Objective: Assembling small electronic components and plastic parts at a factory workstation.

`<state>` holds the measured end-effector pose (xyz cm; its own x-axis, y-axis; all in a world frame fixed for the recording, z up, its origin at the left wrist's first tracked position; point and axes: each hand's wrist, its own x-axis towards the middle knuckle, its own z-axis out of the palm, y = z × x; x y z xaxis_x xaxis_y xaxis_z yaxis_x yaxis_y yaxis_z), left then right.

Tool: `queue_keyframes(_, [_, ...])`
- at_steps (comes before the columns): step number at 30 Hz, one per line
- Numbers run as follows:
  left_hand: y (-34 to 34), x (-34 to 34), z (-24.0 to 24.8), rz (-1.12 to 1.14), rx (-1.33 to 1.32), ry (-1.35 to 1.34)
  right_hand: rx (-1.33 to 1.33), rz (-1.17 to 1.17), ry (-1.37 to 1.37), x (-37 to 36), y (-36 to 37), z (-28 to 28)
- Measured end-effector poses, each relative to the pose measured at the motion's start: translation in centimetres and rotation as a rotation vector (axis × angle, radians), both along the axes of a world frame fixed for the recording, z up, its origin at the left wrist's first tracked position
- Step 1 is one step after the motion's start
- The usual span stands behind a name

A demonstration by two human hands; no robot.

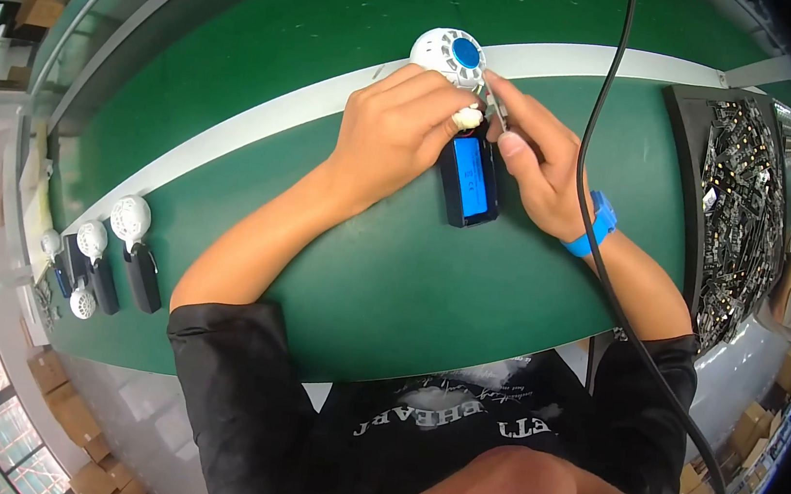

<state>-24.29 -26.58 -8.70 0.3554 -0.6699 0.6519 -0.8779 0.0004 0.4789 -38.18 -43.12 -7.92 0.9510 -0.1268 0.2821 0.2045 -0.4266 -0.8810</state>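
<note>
I judge this as fine joining work between the white round head (437, 51) and the blue-panelled handle (473, 180) on the green desk (390, 295); next calls for steadiness. My right hand (548, 172) pinches a slim grey tool (495, 108); my curled left hand's (390, 124) hold I can't tell. Cartons (70, 410) stand lower left.

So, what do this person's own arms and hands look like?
Both forearms are bare below black sleeves ending near the elbows. The right hand has a blue watch-like band at the wrist; the left hand has none. Something white shows at its fingers; whether worn, I can't tell. A black cable passes in front of the right forearm.
</note>
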Motion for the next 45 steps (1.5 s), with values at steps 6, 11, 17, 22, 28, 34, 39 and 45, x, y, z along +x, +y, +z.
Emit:
queue_keyframes(6, [-0.4, -0.6, 0.8, 0.097, 0.031, -0.326, -0.230, -0.009, 0.007, -0.6, 0.2, 1.2])
queue_keyframes(11, [-0.4, -1.5, 0.9, 0.144, -0.003, -0.304, -0.151, -0.025, -0.058, -0.9, 0.5, 0.4])
queue_keyframes(17, [0.0, -1.9, 1.0, 0.153, 0.022, -0.264, -0.199, -0.037, -0.024, -1.3, 0.8, 1.3])
queue_keyframes(22, [0.2, -2.1, 1.3, 0.173, 0.002, -0.269, -0.223, -0.046, -0.001, -1.5, 0.6, 1.4])
queue_keyframes(28, [0.4, -2.5, 2.0, 0.184, 0.011, -0.225, -0.211, -0.061, 0.003, -1.7, 0.9, 1.8])
queue_keyframes(34, [0.8, -2.9, 2.4, 0.254, 0.055, -0.399, -0.256, -0.069, 0.036, -1.7, 1.6, 2.1])
queue_keyframes(39, [1.4, -3.0, 2.8, 0.288, 0.163, -0.448, -0.381, -0.035, 0.069, -1.4, 1.1, 2.9])
queue_keyframes(45, [0.1, -2.3, 4.4, 0.118, 0.183, -0.234, -0.194, 0.251, 0.020, -0.9, -2.3, 0.8])
